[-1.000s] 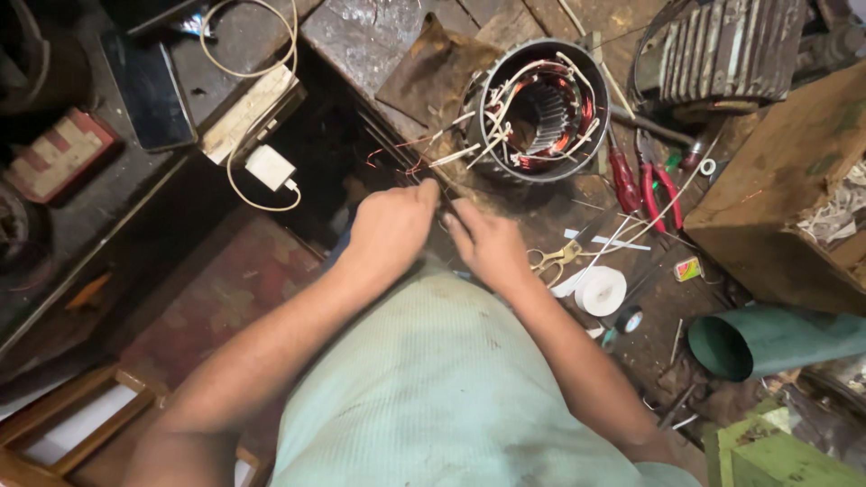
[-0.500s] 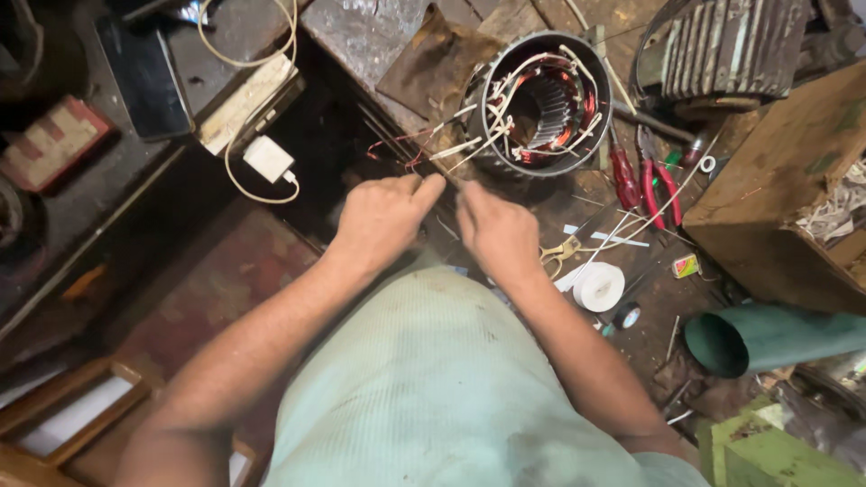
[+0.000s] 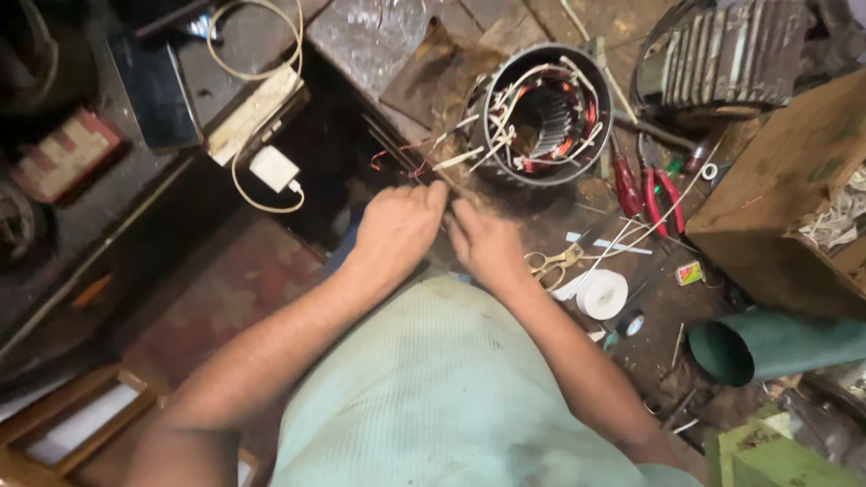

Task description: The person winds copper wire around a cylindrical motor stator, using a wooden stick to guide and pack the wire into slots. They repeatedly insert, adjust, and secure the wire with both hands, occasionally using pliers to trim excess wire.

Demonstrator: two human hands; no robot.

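Both hands meet at the near edge of the cluttered wooden desk (image 3: 631, 27), just below a round grey metal motor stator with copper windings and white sleeved leads (image 3: 546, 113). The left hand (image 3: 397, 230) lies knuckles up, its fingers drawn together at the tips in a pinching grip on thin reddish copper wire strands (image 3: 406, 167) that run up toward the stator. The right hand (image 3: 487, 243) sits just beside it, almost touching, fingers curled and pressed together on the same bundle of strands; exactly which strand each fingertip holds is too small to tell. The stator stands on its end, open bore facing up, leads spilling over its left rim toward the hands. To the right of the hands lie small brass-coloured scissors (image 3: 552, 263), a white roll of tape (image 3: 603, 293), and red-handled pliers (image 3: 663, 185). A green plastic pipe (image 3: 767, 343) lies farther right, beside a brown wooden box (image 3: 776, 198). A white charger plug with its cable (image 3: 273, 169) rests at left, well apart.
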